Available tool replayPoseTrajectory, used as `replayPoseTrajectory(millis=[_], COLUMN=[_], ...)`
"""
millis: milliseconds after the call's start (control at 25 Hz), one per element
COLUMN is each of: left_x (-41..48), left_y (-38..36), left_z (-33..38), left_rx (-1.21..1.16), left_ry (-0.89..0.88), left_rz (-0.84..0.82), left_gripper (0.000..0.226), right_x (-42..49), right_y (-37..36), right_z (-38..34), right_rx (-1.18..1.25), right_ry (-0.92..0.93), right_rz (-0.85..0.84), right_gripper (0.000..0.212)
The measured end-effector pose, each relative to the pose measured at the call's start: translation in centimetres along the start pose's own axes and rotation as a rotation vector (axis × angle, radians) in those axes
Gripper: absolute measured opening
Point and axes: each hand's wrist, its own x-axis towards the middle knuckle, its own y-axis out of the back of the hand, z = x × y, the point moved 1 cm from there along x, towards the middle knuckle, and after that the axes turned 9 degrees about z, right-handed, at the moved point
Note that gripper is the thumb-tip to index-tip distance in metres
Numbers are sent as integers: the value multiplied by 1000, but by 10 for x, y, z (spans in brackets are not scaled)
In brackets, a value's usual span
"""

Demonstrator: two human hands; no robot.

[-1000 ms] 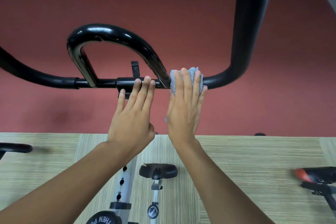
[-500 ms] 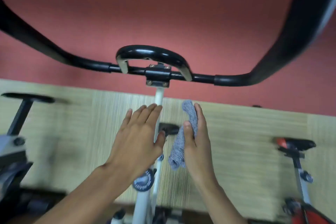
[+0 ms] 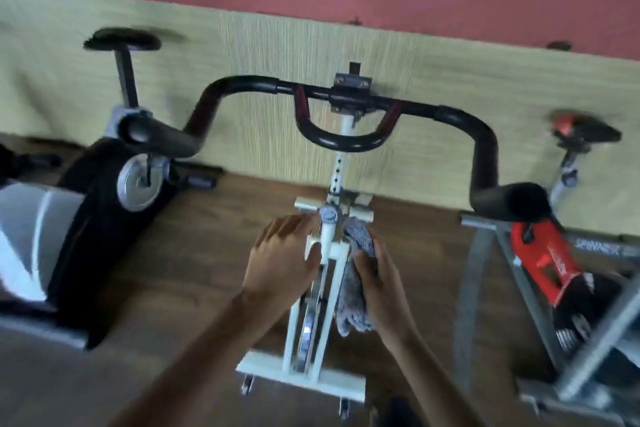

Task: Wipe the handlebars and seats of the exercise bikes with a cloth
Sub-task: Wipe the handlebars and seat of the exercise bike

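We see a grey, nubbly cloth (image 3: 356, 282) bunched in the right hand (image 3: 379, 279), fingers closed around it, hanging beside the white bike frame (image 3: 327, 288) below the black handlebars (image 3: 346, 107). The left hand (image 3: 282, 262) is open and flat, holding nothing. We count three bikes: the white one, a black one (image 3: 93, 218) to the left and a red one (image 3: 543, 256) to the right, with two seats (image 3: 123, 40) in view. A second ago the cloth pressed the bar; both hands have since dropped away from it.
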Motion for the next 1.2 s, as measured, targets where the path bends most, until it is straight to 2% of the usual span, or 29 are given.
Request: replayPoseTrajectory(millis=[200, 400, 600, 880, 1040, 1200], left_x=[-64, -108, -118, -85, -46, 11], left_y=[73, 89, 44, -47, -94, -143], left_z=[55, 129, 231, 379, 427, 445], left_rx=[-47, -105, -131, -179, -186, -216], left_ry=[46, -13, -114, -143, -148, -134], left_rz=[-227, -327, -361, -360, -375, -378], left_gripper=[47, 46, 46, 49, 50, 49], right_x=[-88, -147, -156, -118, -69, 1], right_y=[54, 135, 254, 421, 478, 502], right_z=[-80, -101, -84, -49, -32, -15], right_rx=[-15, 24, 36, 17, 10, 18], right_ry=[-120, -204, -238, -257, -260, -284], right_rz=[22, 77, 212, 281, 277, 286], right_gripper=[38, 39, 39, 34, 35, 34])
